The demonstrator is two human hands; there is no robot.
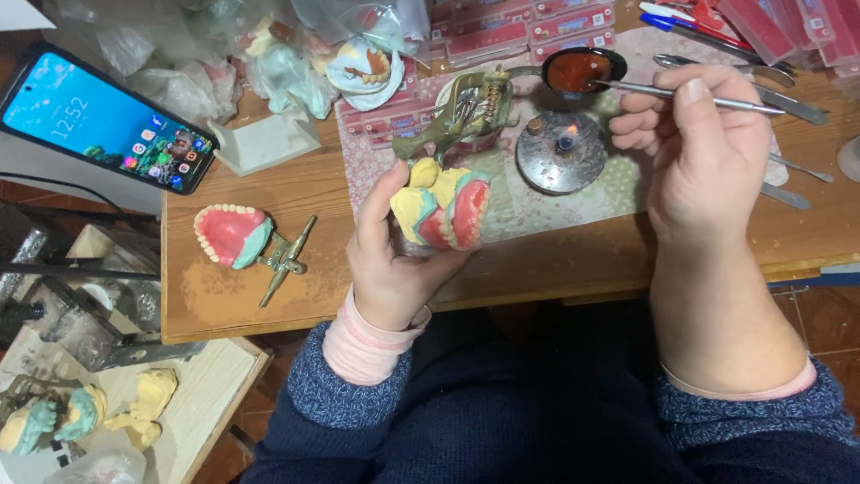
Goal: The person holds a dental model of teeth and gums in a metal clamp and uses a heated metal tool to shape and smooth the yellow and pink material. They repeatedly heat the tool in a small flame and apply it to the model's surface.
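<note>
Both hands work above the edge of a wooden table (573,264), forearms coming up from dark blue knitted sleeves with pink cuffs. Left hand (394,246) is raised with its palm turned toward the wearer, thumb up along one side and fingers wrapped underneath, closed around a dental model (443,208): yellow plaster casts carrying pink wax and rows of teeth, mounted in a brass-coloured articulator (461,112) whose frame rises away from the hand toward the far side of the table. Right hand (685,148) is held higher and to the right, wrist bent, fingers curled, thumb and forefinger pinching a slim metal wax instrument (699,97) that lies nearly level. Its tip reaches leftward into a small dark spoon of melted reddish wax (580,70), just beyond the knuckles. Between the two hands, a little past them, stands a round metal spirit burner (562,152) with a small flame, on a floral cloth (618,184). More metal tools (788,99) lie under and to the right of the right hand. Well to the left of the left hand a second denture setup (231,235), pink and teal with teeth, lies on the table with a brass fitting beside it, and farther left a smartphone (112,121) with a lit screen rests at an angle. Beyond the hands sit clear plastic bags and pink flat boxes (528,27).
</note>
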